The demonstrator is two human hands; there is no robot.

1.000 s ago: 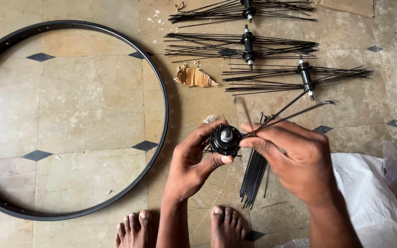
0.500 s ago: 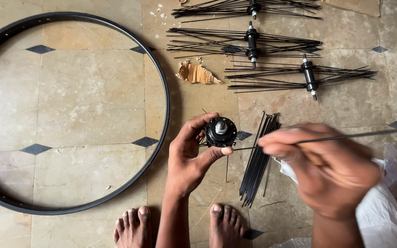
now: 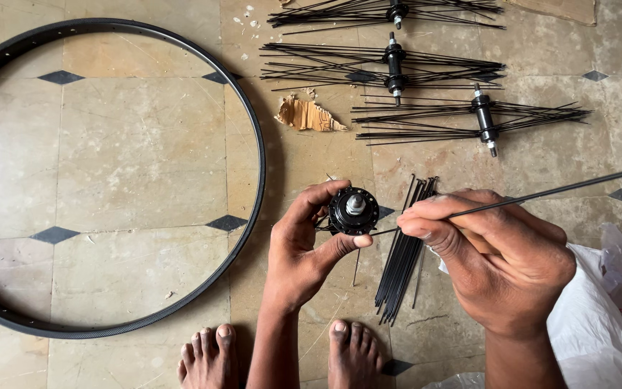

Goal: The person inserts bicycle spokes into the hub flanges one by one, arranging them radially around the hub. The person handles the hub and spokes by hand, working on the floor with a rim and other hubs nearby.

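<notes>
A small round black metal wheel hub [image 3: 353,210] is held up over the floor, gripped between the thumb and fingers of the left hand [image 3: 304,248]. A long thin black metal spoke [image 3: 541,194] is pinched tight in the right hand [image 3: 494,256], its tip touching the hub. A bundle of loose black spokes [image 3: 401,252] lies below. A big black round wheel rim [image 3: 250,144] lies to the left.

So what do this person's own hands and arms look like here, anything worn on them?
Both are bare: the left hand and right hand show no gloves, rings, watch or bands, and both forearms are uncovered to the frame's bottom edge, with no sleeve in view. Fingernails are short. The bare feet below wear no shoes.
</notes>
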